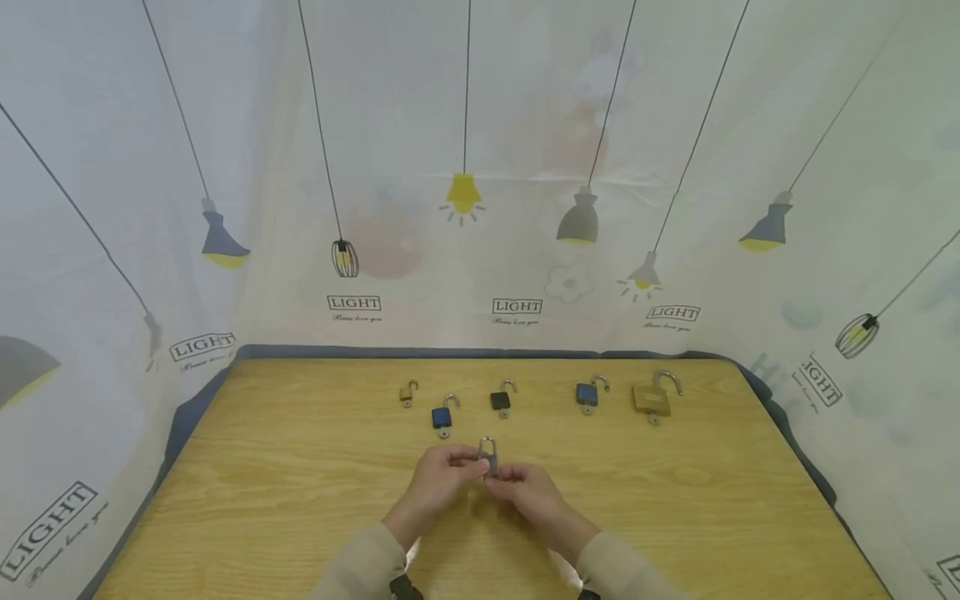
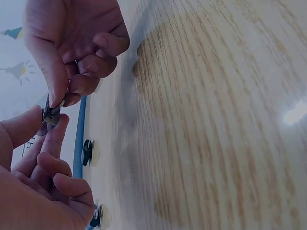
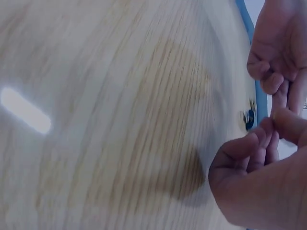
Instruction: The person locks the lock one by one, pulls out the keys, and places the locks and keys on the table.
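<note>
- Left hand [image 1: 438, 479]: thumb and fingers clamped on gray padlock [image 1: 491, 461]; padlock sits at its fingertips, above the table [image 1: 300, 483].
- Right hand [image 1: 532, 492]: thumb and fingers pinched together at the padlock's near end, likely on its key [image 2: 62, 103]; mostly hidden, not certain.
- Beyond the left hand: small brass padlock [image 1: 406, 395], blue padlock [image 1: 442, 417]. Beyond both hands' fingertips: black padlock [image 1: 500, 401]. Beyond the right hand, off to its right: second blue padlock [image 1: 587, 394], big brass padlock [image 1: 650, 400]. All five have loops open.
- Risk: padlock could twist or drop, since the left hand has only a fingertip grip on a small body.
- Risk: key could jam or slip if the right hand turns or pulls it off line.
- Padlock points loop [image 1: 487, 439] away from the person, beyond the fingertips; keyhole end faces back toward the right hand.
- Long axis runs roughly away from the person, between the hands; exact tilt unclear.
</note>
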Demonstrator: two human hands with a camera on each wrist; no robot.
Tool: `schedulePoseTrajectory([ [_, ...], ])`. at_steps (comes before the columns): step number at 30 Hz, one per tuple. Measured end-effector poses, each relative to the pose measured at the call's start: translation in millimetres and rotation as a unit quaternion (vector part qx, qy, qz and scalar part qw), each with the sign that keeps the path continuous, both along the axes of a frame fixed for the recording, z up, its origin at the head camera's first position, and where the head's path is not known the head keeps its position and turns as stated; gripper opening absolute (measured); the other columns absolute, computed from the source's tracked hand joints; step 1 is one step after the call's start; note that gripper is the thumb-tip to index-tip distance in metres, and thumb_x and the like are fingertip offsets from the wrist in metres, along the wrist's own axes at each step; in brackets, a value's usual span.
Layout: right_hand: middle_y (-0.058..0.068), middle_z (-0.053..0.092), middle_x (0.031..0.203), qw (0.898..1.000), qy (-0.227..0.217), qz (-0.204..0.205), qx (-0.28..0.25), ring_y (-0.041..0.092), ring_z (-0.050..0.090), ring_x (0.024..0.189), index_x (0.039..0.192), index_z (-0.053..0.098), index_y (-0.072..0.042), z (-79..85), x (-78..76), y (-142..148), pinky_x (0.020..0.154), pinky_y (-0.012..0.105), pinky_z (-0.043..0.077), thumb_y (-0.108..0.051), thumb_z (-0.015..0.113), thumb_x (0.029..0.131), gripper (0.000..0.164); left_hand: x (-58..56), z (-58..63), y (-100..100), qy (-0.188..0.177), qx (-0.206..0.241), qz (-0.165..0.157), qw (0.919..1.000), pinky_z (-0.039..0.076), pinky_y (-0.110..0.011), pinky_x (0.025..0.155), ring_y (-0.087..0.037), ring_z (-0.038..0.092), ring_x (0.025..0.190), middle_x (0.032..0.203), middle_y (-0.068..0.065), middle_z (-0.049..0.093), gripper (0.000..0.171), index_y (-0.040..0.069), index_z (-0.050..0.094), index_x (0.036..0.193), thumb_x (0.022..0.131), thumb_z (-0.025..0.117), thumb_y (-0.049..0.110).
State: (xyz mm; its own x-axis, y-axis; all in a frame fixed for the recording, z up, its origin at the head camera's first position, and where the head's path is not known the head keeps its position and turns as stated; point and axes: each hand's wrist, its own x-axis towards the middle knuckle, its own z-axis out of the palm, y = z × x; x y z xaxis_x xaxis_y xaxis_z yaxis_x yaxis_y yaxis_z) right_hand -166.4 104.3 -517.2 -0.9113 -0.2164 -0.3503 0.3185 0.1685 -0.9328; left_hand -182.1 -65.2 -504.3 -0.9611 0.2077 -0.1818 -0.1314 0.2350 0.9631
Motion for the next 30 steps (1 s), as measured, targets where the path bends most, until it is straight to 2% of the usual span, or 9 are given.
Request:
schedulePoseTrajectory([
  [4, -0.004, 0.058, 0.074, 0.999, -0.011, -0.049, 0.009, 0.013, 0.047, 0.066, 0.089, 0.067, -0.001, 2.4, 1.8, -7.3, 0.058, 0.025, 0.038, -0.023, 0.071, 0.084, 0.023, -2.4, -1.4, -0.3, -0.002, -0.004, 0.009, 1.0000, 0.047, -0.045, 0.089, -0.019, 0.061, 0.096, 0.102, -0.007, 0.069, 0.026, 0.005, 0.069, 0.104, 0.086, 0.070, 0.024],
  [8, -0.004, 0.058, 0.074, 0.996, -0.016, -0.081, 0.016, 0.013, 0.048, 0.068, 0.089, 0.068, -0.003, 4.2, 4.8, -12.6, 0.059, 0.025, 0.038, -0.023, 0.072, 0.083, 0.022, -4.1, -1.8, -1.1, -0.001, -0.012, 0.014, 0.9998, 0.048, -0.044, 0.088, -0.019, 0.061, 0.095, 0.100, -0.007, 0.070, 0.026, 0.005, 0.069, 0.104, 0.086, 0.070, 0.024],
  [17, 0.000, 0.066, 0.092, 0.993, -0.030, -0.109, 0.022, 0.017, 0.053, 0.082, 0.103, 0.068, -0.006, 7.2, 10.4, -12.9, 0.067, 0.028, 0.043, -0.034, 0.073, 0.083, 0.035, -3.8, -4.5, -0.7, 0.016, -0.026, 0.015, 0.9994, 0.047, -0.044, 0.088, -0.018, 0.060, 0.093, 0.097, -0.006, 0.070, 0.028, 0.006, 0.069, 0.104, 0.085, 0.071, 0.027],
  [24, 0.001, 0.065, 0.092, 0.992, -0.030, -0.124, 0.008, 0.016, 0.051, 0.076, 0.102, 0.068, -0.007, 6.5, 11.6, -15.4, 0.058, 0.024, 0.039, -0.033, 0.071, 0.084, 0.032, -5.5, -3.6, 0.8, 0.010, -0.037, 0.023, 0.9990, 0.047, -0.036, 0.081, -0.016, 0.059, 0.088, 0.092, -0.003, 0.069, 0.028, 0.008, 0.069, 0.104, 0.085, 0.071, 0.028],
  [30, 0.001, 0.061, 0.088, 0.992, -0.025, -0.124, -0.003, 0.014, 0.049, 0.073, 0.101, 0.067, -0.005, 5.8, 13.1, -18.1, 0.057, 0.022, 0.038, -0.030, 0.070, 0.085, 0.030, -5.4, -4.6, -0.3, 0.015, -0.041, 0.025, 0.9987, 0.049, -0.040, 0.083, -0.017, 0.060, 0.090, 0.095, -0.005, 0.070, 0.030, 0.006, 0.069, 0.105, 0.085, 0.071, 0.028],
])
